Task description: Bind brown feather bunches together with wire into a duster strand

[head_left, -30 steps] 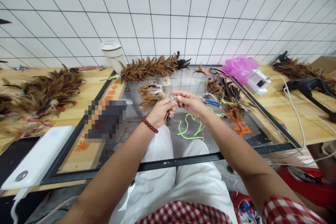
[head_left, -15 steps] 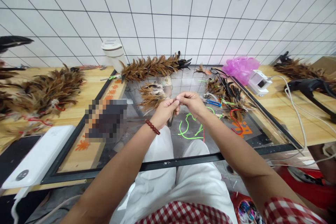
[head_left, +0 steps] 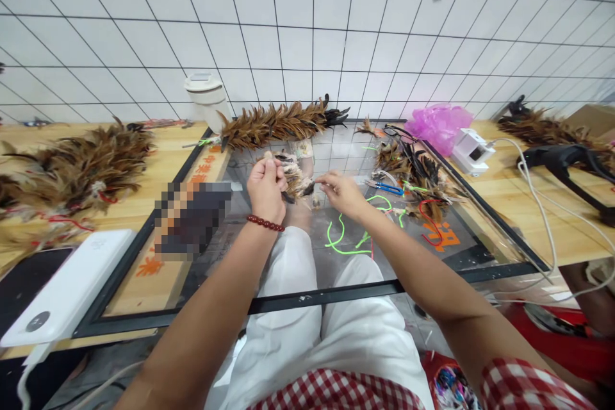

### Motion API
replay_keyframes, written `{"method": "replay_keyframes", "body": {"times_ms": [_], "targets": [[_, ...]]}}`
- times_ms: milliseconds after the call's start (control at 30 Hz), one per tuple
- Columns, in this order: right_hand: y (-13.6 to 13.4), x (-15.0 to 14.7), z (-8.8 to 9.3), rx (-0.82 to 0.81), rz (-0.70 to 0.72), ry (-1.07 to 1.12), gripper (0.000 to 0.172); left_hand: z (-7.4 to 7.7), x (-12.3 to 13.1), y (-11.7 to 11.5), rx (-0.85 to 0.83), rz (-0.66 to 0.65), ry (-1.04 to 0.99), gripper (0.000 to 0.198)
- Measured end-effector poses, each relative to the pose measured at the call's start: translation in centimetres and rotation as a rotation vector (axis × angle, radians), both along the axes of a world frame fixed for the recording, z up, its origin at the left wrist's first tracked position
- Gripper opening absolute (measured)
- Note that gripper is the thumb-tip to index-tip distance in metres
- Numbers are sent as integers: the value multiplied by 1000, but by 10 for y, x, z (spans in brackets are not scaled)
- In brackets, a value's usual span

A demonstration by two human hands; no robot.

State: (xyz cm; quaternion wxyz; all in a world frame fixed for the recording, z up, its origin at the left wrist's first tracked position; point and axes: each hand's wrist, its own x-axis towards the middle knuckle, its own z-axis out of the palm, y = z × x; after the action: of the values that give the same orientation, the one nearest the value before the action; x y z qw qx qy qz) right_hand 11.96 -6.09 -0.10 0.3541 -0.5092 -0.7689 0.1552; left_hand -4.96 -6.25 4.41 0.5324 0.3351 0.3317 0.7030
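Note:
My left hand (head_left: pixel 266 189) is closed around a small bundle of brown feathers (head_left: pixel 294 176) above the glass table top (head_left: pixel 336 269). A red bead bracelet circles that wrist. Just to the right, my right hand (head_left: pixel 342 192) pinches the near end of the same bundle with its fingertips. Green cord (head_left: pixel 343 240) lies in loops on the glass below the hands. Blue-handled scissors (head_left: pixel 384 188) rest to the right of my right hand.
A long feather duster (head_left: pixel 276 123) lies at the back beside a white cup (head_left: pixel 206 97). Feather piles sit left (head_left: pixel 79 166) and right (head_left: pixel 413 173). A pink bag (head_left: pixel 438 122), a white device (head_left: pixel 473 150), cables and a white power bank (head_left: pixel 72 285) surround the glass.
My left hand has moved up and to the left, lifting the feather bundle from the glass. My right hand has drifted slightly right, still at the bundle's end.

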Motion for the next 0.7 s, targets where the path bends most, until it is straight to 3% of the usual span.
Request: {"method": "replay_keyframes", "body": {"times_ms": [100, 200, 367, 500, 700], "targets": [[-2, -1, 3, 65, 44, -234, 34, 1, -2, 2, -31, 59, 19, 27], [-2, 3, 8, 106, 148, -347, 37, -1, 1, 0, -59, 2, 47, 27], [-3, 5, 11, 39, 182, -407, 19, -4, 9, -7, -82, -106, 153, 25], [-10, 2, 15, 64, 140, -471, 15, -12, 11, -7, -106, -175, 357, 23], [-19, 4, 29, 162, 103, -394, 17, -28, 9, 0, 33, -84, 773, 17]]}}
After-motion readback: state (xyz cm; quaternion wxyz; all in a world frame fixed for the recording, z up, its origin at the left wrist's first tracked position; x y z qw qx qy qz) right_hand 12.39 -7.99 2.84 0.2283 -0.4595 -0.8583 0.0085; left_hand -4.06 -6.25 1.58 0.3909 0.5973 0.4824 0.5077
